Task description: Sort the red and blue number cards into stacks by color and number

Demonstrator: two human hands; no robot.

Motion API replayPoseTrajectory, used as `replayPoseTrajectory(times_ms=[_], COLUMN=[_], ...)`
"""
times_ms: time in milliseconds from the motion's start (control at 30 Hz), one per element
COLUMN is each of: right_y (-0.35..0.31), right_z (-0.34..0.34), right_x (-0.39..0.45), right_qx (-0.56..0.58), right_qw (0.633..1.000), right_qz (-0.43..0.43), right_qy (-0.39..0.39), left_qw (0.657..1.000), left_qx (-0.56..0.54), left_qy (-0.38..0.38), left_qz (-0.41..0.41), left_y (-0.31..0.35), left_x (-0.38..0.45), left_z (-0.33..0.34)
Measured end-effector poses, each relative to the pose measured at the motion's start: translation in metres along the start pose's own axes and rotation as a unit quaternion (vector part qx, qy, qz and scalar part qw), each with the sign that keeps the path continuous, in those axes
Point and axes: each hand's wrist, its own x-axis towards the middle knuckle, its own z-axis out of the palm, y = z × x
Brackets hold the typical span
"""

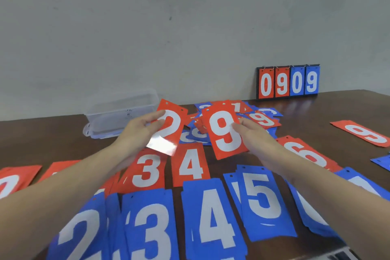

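On brown table (337, 110) by grey wall (126, 27) | left grip (137, 126) grasping red 2 (171, 126) | right grip (253, 135) grasping red 9 (223, 133)

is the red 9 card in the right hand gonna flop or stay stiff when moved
Probably fairly stiff: the red 9 card stays flat though the right hand holds only one edge. Likely slippery, since the red 2 card shows glossy glare. Seemingly light, being thin.

- Held 2 card (172, 124): red, white numeral.
- Held 9 card (225, 133): red, white numeral.
- Front stacks (213, 217): blue, white numerals.
- Bench (337, 110): dark brown.
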Motion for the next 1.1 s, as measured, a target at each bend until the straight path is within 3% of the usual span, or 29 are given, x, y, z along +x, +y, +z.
replayPoseTrajectory(times_ms=[133, 433, 667, 900, 1100], right_y=[-0.004, -0.028, -0.042, -0.041, -0.031], right_z=[0.022, 0.077, 0.107, 0.108, 0.086], right_x=[-0.002, -0.009, -0.014, -0.014, -0.01], right_qx=[-0.057, -0.026, -0.071, -0.108, -0.105], right_qw=[0.998, 0.99, 0.984, 0.981, 0.983], right_qz=[-0.027, -0.046, -0.078, -0.089, -0.073], right_qy=[-0.023, -0.129, -0.146, -0.138, -0.13], left_qw=[0.998, 0.989, 0.977, 0.942, 0.871], left_qx=[-0.013, 0.065, 0.173, 0.32, 0.491], left_qy=[0.058, 0.124, 0.101, 0.068, 0.014], left_qz=[-0.025, -0.046, -0.074, -0.074, -0.035], left_y=[-0.002, -0.01, -0.023, -0.041, -0.044], left_x=[-0.026, -0.074, -0.08, -0.073, -0.065], left_z=[-0.039, -0.121, -0.147, -0.143, -0.136])
